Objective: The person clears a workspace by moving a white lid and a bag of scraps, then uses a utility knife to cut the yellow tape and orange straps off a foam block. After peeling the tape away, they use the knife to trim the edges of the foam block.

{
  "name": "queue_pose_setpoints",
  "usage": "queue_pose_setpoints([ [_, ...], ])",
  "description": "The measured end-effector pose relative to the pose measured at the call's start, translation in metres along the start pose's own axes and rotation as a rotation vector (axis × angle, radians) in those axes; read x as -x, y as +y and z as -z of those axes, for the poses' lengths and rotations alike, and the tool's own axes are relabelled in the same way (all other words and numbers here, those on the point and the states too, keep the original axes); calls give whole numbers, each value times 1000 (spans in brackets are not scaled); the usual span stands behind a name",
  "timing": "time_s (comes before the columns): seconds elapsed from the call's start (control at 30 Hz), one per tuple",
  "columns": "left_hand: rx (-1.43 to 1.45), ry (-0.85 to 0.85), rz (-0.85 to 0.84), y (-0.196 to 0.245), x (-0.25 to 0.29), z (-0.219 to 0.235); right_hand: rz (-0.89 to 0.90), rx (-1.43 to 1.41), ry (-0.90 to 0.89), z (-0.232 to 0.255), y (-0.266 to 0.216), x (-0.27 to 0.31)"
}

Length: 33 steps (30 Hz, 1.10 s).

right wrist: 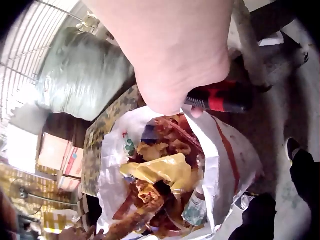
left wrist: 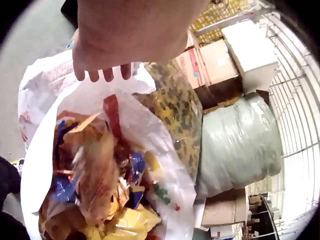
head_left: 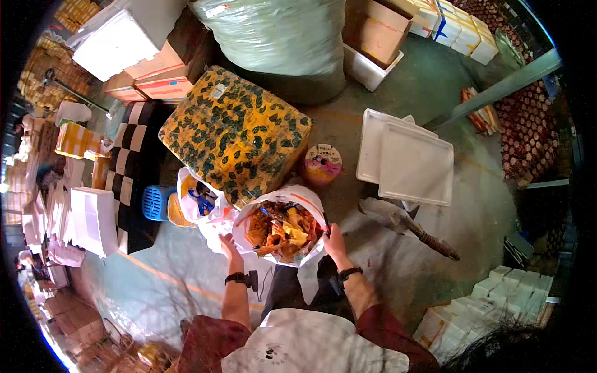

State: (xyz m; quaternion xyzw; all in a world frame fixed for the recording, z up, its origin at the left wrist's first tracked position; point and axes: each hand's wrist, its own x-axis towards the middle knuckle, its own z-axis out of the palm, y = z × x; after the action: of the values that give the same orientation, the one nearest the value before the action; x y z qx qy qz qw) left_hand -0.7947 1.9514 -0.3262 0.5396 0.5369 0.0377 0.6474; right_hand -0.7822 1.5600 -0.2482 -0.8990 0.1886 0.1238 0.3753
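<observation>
A white sack (head_left: 314, 202) stands upright and wide-mouthed before the person. Crumpled wrappers and yellow, orange and blue scraps (head_left: 286, 230) fill its mouth. My left hand (head_left: 230, 248) is at the sack's left rim, with its fingertips (left wrist: 107, 75) extended over the white plastic in the left wrist view. My right hand (head_left: 336, 242) is at the right rim. It grips a black-and-red handled tool (right wrist: 220, 97), whose working end is hidden. A second white bag (head_left: 202, 199) with blue and yellow contents leans close on the left.
A leaf-patterned yellow box (head_left: 236, 130) stands just beyond the sack, beside a tape roll (head_left: 323, 163). White trays (head_left: 416, 158) lie on the right, near a long wrapped object (head_left: 407, 227). A blue basket (head_left: 157, 202) sits left; a bulky green bag (head_left: 273, 43) stands behind.
</observation>
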Motion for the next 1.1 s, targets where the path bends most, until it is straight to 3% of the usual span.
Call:
queue_pose_setpoints([
  [0.07,92,65,-97,27,21,9,-1,-30,7,2,2,3],
  [0.13,9,-31,-101,36,24,37,49,-61,54,2,9,3],
  [0.2,-121,-144,29,36,30,61,62,-74,72,15,7,12],
  [0.23,-171,-287,-19,19,31,82,39,-96,42,33,-4,22],
  [0.3,-569,-432,196,-7,10,116,-19,-186,1,67,-16,41],
  [0.33,-513,-430,285,5,54,117,-50,-155,20,74,-3,49],
  [0.37,-559,-478,280,0,65,125,-124,-239,-53,86,13,62],
  [0.4,-909,-617,97,-1,74,131,-195,-325,-124,100,27,74],
  [0.43,-983,-647,-89,-19,73,126,-263,-326,-177,113,45,86],
  [0.47,-1060,-653,-283,-40,70,123,-333,-329,-235,124,68,101],
  [0.53,-913,-530,-156,-28,149,83,-418,-163,-341,145,128,131],
  [0.57,-674,-562,-224,-41,173,66,-419,-151,-348,146,178,149],
  [0.6,-755,-677,-282,-41,199,47,-419,-142,-354,148,222,168],
  [0.67,-908,-903,-414,-31,258,0,-419,-233,-342,200,247,216],
  [0.7,-1018,-914,-599,-39,284,-22,-478,-387,-286,215,276,235],
  [0.73,-1024,-915,-395,-44,317,-45,-533,-548,-238,217,312,263],
  [0.8,-802,-1065,94,-80,345,-87,-298,-435,21,167,451,305],
  [0.87,-992,-1206,-287,-98,431,-124,-676,-684,-6,210,465,364],
  [0.9,-773,-1330,-96,-133,452,-148,-867,-815,-21,234,466,402],
  [1.0,-870,-1842,-1278,-193,528,-208,-812,-1153,151,227,537,487],
  [1.07,-1621,-1827,-970,-165,664,-233,-944,-1188,217,240,549,530],
  [1.1,-1424,-1906,-410,-211,654,-250,-995,-1211,242,247,552,543],
])
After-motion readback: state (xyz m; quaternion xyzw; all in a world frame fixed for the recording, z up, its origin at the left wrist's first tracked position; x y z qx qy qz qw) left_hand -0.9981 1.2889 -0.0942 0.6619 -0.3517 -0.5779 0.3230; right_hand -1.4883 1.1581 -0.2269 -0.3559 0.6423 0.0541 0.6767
